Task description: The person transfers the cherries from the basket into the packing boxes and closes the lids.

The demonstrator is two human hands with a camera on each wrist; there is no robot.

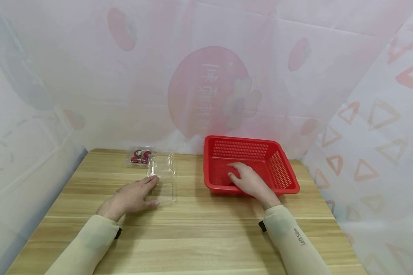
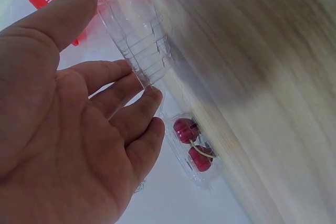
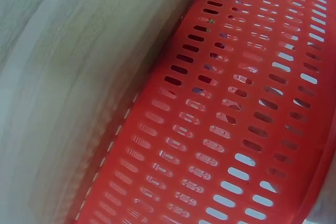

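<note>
You are, I think, at the step of packing cherries [image 2: 186,130]: an open box [image 1: 163,194] lies at your eleven o'clock on the tabletop [image 1: 179,244]. Your left hand [image 1: 134,196] touches its side with loose fingers. Your right hand [image 1: 249,181] is inside the basket [image 1: 206,164] at one o'clock, thumb and first finger wide apart. The next move probably calls for pinching one cherry there. I count one basket and two boxes; the farther box, also toward eleven, contains at least two cherries.

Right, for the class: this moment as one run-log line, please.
left hand: touching open plastic box | right hand: reaching into red basket | cherries: in another box
</note>
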